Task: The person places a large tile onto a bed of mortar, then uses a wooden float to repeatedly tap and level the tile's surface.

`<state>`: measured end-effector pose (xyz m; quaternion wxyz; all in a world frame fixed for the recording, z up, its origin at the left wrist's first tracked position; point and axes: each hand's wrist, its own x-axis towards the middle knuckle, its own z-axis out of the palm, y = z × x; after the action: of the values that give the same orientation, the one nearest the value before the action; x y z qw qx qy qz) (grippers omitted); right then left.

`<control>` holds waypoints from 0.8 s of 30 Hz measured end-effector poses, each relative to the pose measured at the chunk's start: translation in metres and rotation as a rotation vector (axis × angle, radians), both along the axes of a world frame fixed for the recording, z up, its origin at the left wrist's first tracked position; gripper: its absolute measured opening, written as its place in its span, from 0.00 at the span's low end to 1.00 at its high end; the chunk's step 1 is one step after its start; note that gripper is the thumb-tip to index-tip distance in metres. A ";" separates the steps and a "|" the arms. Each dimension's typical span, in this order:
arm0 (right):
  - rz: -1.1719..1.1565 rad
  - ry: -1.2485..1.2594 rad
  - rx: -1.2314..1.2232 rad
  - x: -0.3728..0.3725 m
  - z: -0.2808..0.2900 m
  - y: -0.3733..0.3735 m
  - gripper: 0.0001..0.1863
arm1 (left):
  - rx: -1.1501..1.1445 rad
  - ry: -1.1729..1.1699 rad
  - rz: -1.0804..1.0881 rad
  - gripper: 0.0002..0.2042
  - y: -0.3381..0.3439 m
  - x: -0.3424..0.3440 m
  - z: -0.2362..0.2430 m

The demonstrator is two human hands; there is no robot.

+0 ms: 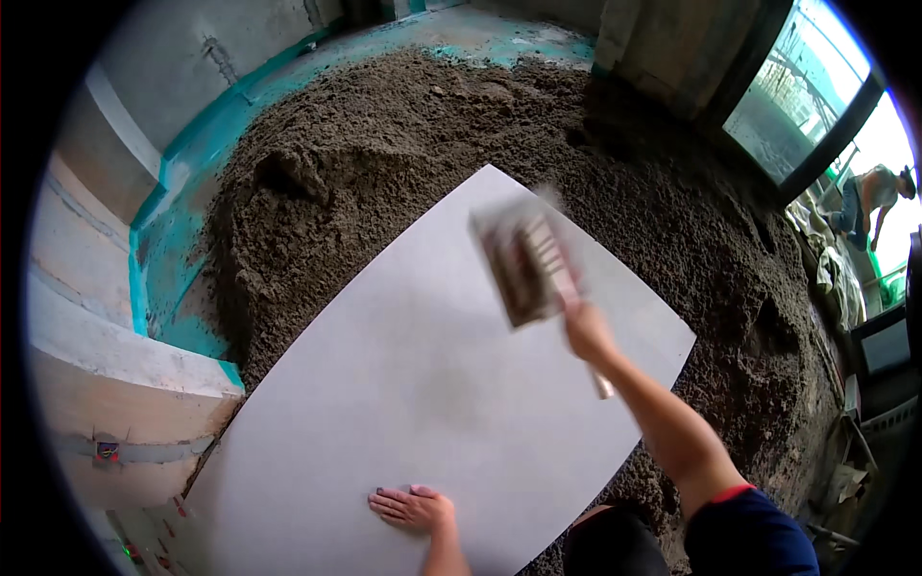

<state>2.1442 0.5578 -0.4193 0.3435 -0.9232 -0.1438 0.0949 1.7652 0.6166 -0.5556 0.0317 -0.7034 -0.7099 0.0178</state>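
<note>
A large pale tile (384,365) lies over the grey-brown mortar bed, one corner pointing away from me. Fingers stretched, my left hand (415,507) rests flat on the tile's near part and holds nothing. My right hand (588,331) is closed round the handle of a tile mallet (523,274) with a broad rectangular head. The mallet is smeared by motion over the tile's far right half, and whether its head touches the surface I cannot tell. A faint darker patch shows mid-tile.
Loose, lumpy mortar (384,125) spreads beyond and right of the tile. Teal coating (187,288) covers the floor edge and wall bases. A wall ledge (134,374) stands close on the left. At the far right, a person (869,202) bends outside beside the glazed opening (788,96).
</note>
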 end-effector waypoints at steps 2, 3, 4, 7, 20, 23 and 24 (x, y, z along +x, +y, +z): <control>0.041 0.248 -0.034 0.008 -0.033 0.048 0.31 | -0.040 -0.027 -0.016 0.33 0.000 0.000 0.005; 0.155 0.314 0.026 0.020 -0.029 0.070 0.32 | -0.044 0.005 -0.016 0.33 0.001 0.001 0.008; 0.225 0.401 -0.007 0.032 -0.014 0.089 0.30 | -0.050 -0.005 -0.013 0.33 0.001 0.002 0.009; 0.145 0.539 0.117 0.045 0.073 0.103 0.23 | -0.130 -0.044 0.012 0.34 0.002 0.003 0.009; 0.710 0.213 -0.109 -0.105 -0.009 0.119 0.29 | -0.103 -0.180 -0.022 0.36 0.005 -0.002 0.024; 0.632 0.546 -0.192 -0.100 0.066 0.128 0.26 | -0.063 -0.164 -0.028 0.35 0.004 -0.006 0.021; 0.669 0.501 -0.058 -0.099 0.090 0.113 0.27 | -0.024 -0.182 -0.046 0.35 0.003 -0.007 0.017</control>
<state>2.0454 0.6707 -0.3294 0.2921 -0.7831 -0.3452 0.4270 1.7586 0.6198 -0.5383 -0.0412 -0.7185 -0.6933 -0.0383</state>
